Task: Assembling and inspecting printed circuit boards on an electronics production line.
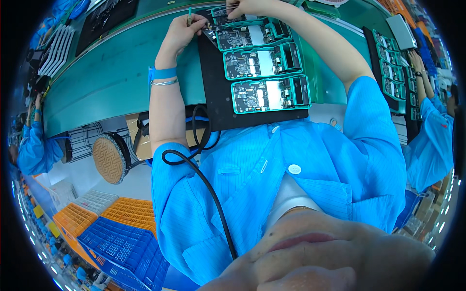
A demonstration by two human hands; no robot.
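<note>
Four teal-framed circuit boards [245,97] lay on a black mat [213,92] on the counter [121,85]. The left hand [183,30] pinched a slim green piece [190,13] left of the farthest board [221,17]; the right hand [245,7] curled over that board, its hold unclear. Fingertip work there seemed underway, probably calling for steadiness next.

Left hand [184,31] pinches; right hand [246,7] reaches forward.
</note>
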